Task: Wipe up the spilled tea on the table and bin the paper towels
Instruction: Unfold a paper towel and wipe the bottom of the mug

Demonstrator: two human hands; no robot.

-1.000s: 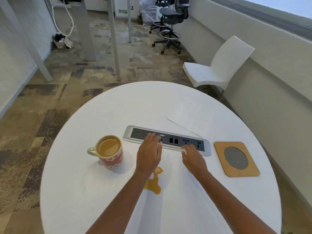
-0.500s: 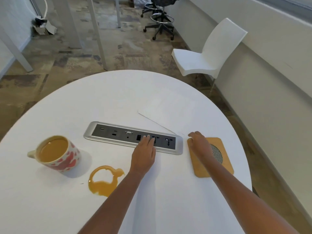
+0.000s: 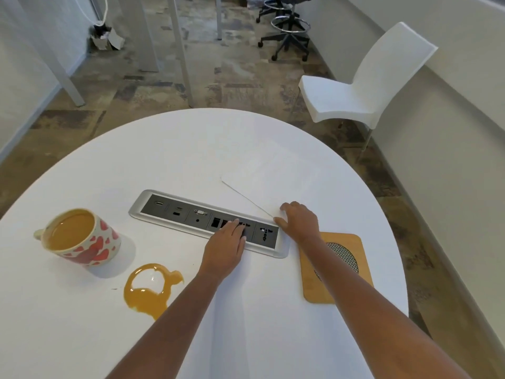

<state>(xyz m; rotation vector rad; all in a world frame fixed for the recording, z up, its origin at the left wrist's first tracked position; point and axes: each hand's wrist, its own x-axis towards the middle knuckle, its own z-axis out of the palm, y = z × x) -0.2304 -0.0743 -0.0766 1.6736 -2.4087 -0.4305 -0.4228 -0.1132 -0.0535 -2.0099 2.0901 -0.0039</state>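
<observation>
The spilled tea is an orange-brown puddle with a ring shape on the white round table, near left of centre. A paper towel, white and flat, lies beyond the socket strip at centre right. My right hand rests on the towel's near corner with bent fingers, thumb beside the corner; the towel still lies flat. My left hand lies flat with straight fingers on the socket strip, to the right of the puddle and apart from it.
A heart-patterned mug full of tea stands left of the puddle. A wooden coaster lies under my right forearm. A white chair stands past the table's far right edge. No bin is in view.
My right hand went from the socket strip to the right over the coaster, then forward onto the towel's corner. My left hand slid right along the strip, uncovering the puddle.
</observation>
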